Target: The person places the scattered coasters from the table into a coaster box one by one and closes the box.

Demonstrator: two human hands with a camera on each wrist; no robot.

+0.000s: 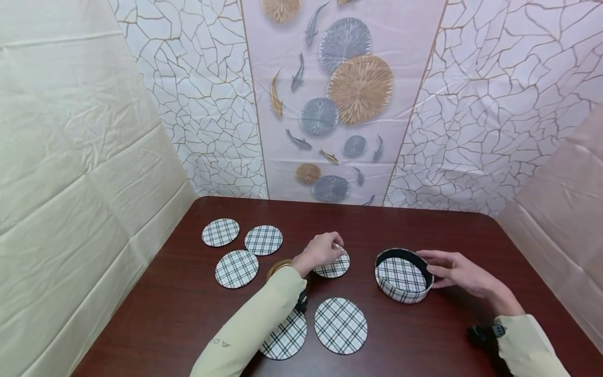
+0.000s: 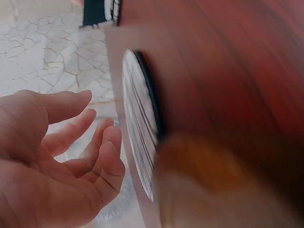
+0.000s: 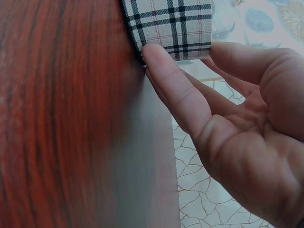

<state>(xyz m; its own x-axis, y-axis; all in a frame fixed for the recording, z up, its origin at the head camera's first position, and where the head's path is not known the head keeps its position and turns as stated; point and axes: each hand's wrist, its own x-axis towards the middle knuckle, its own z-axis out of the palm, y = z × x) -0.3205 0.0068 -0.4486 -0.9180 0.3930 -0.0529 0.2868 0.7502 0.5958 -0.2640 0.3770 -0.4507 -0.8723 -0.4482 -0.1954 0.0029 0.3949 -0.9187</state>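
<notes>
Nearest the camera, two pale sleeves reach over the dark wooden table [image 1: 188, 303], the largest thing in view, which runs back to a wall of cracked-tile pattern with a panel of fish and round leaves.

Right of centre stands the round plaid box [image 1: 403, 276], open-topped, dark inside its rim, with a plaid disc showing at its bottom. The right hand [image 1: 459, 272] rests against the box's right side; its fingers [image 3: 171, 85] lie nearly straight, one fingertip touching the plaid wall where it meets the table, clasping nothing.

Plaid coasters lie flat on the table: two near ones [image 1: 341, 325], one half under the left sleeve; three far left [image 1: 237, 268], close together.

One more coaster [image 1: 335, 267] lies at mid-table, partly under the left hand [image 1: 321, 251]. That hand's curled fingers come down on the coaster's far edge; whether they pinch it I cannot tell.

A small tan round thing [image 1: 278, 267] peeks out just left of that wrist.
</notes>
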